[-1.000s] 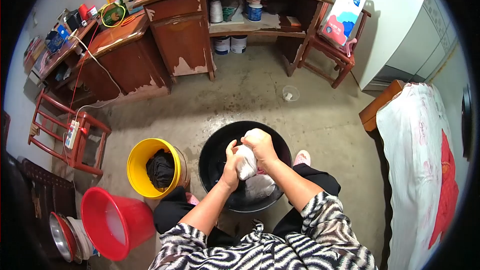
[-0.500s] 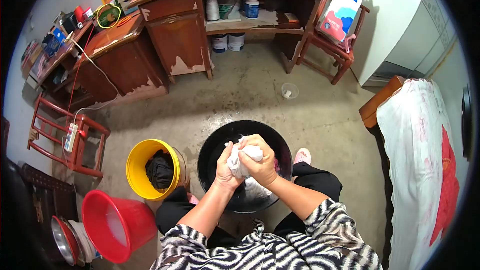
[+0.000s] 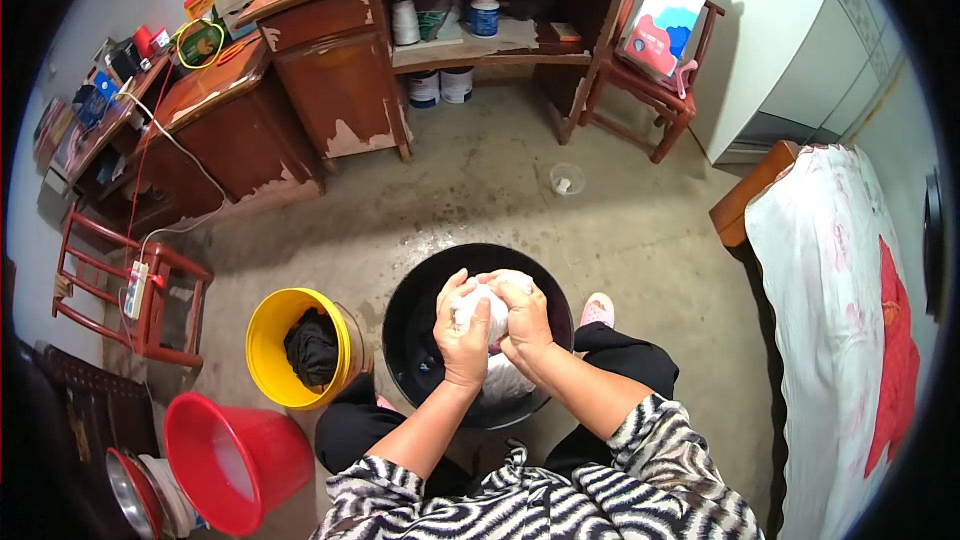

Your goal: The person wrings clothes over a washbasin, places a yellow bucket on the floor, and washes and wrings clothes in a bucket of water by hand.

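A bunched white cloth (image 3: 480, 308) is squeezed between both of my hands over a black tub (image 3: 408, 380). My left hand (image 3: 462, 340) wraps round its left side, fingers curled over the top. On the other side my right hand (image 3: 526, 315) grips it, with the fingers bent across the cloth. Beneath my wrists, more white cloth (image 3: 507, 380) lies in the tub. Dark water shows at the tub's left side. What else is in the tub under my hands is hidden.
Left of the tub stands a yellow bucket (image 3: 262, 365) holding dark cloth (image 3: 313, 348). A red bucket (image 3: 270, 460) is nearer me. A small clear bowl (image 3: 567, 179) sits on the floor ahead. A bed (image 3: 815, 340) is at the right, a red stool (image 3: 165, 310) at the left.
Both hands have shifted their grip on the white cloth, the left thumb now upright against it. The view has turned slightly, so the room appears moved a little left.
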A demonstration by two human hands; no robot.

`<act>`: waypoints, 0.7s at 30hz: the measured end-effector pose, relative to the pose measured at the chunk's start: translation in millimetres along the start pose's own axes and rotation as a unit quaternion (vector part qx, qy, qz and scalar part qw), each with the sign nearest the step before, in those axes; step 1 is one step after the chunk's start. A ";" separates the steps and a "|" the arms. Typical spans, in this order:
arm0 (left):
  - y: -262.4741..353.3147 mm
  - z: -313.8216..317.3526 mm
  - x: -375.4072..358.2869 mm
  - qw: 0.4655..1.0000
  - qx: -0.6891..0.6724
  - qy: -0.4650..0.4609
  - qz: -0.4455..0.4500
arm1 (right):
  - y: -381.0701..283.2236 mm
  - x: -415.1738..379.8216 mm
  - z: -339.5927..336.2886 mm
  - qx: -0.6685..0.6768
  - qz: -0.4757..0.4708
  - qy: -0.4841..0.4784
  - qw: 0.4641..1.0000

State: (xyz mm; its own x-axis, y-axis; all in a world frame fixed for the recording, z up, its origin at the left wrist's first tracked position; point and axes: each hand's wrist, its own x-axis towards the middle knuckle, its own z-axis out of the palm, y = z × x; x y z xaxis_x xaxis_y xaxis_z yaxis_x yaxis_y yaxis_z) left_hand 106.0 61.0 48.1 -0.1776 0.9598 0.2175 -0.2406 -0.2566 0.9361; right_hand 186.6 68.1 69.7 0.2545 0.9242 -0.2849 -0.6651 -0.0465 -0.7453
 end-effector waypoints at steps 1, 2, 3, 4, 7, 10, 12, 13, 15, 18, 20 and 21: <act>0.6 1.8 -0.1 0.998 0.049 -0.014 0.034 | 3.2 1.6 -3.5 0.032 0.022 0.014 0.999; 1.9 3.3 0.0 0.992 0.099 -0.027 0.067 | 6.4 2.8 -6.5 0.064 0.043 0.027 0.997; 6.6 5.7 1.5 0.988 0.124 -0.018 0.092 | 2.6 -1.1 -0.6 0.090 0.065 0.052 0.992; 12.7 7.3 2.6 0.988 0.123 -0.019 0.092 | 3.1 1.4 -2.6 0.090 0.064 0.053 0.992; 25.5 12.2 6.1 0.935 0.232 -0.066 0.260 | -7.6 2.7 0.3 0.097 0.158 0.026 0.982; 39.9 15.8 7.3 0.897 0.287 -0.106 0.317 | -19.0 1.7 -2.3 0.115 0.263 -0.044 0.957; 40.7 15.5 9.6 0.881 0.306 -0.110 0.344 | -8.4 13.5 -12.0 0.098 0.284 -0.066 0.952; 42.1 15.1 9.3 0.863 0.326 -0.135 0.361 | -1.0 20.1 -14.9 0.103 0.299 -0.083 0.945; 47.2 17.1 10.7 0.830 0.354 -0.172 0.396 | -5.7 21.8 -13.6 0.081 0.338 -0.106 0.932; 58.6 18.7 15.4 0.788 0.365 -0.239 0.435 | -13.6 20.9 -10.3 0.082 0.385 -0.149 0.907; 67.0 22.7 21.3 0.779 0.348 -0.257 0.454 | -10.2 23.0 -11.9 0.055 0.372 -0.151 0.914; 69.1 23.8 23.1 0.769 0.328 -0.284 0.470 | -6.0 24.8 -14.7 0.030 0.358 -0.153 0.921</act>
State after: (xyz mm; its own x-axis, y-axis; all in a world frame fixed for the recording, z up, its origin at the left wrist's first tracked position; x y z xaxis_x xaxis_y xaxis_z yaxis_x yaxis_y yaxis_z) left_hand 108.0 68.1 124.4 0.5118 0.3281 0.7940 0.3048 -0.9334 0.1893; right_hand 207.2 85.8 58.3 -0.4680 0.7283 -0.5005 -0.6257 -0.6730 -0.3944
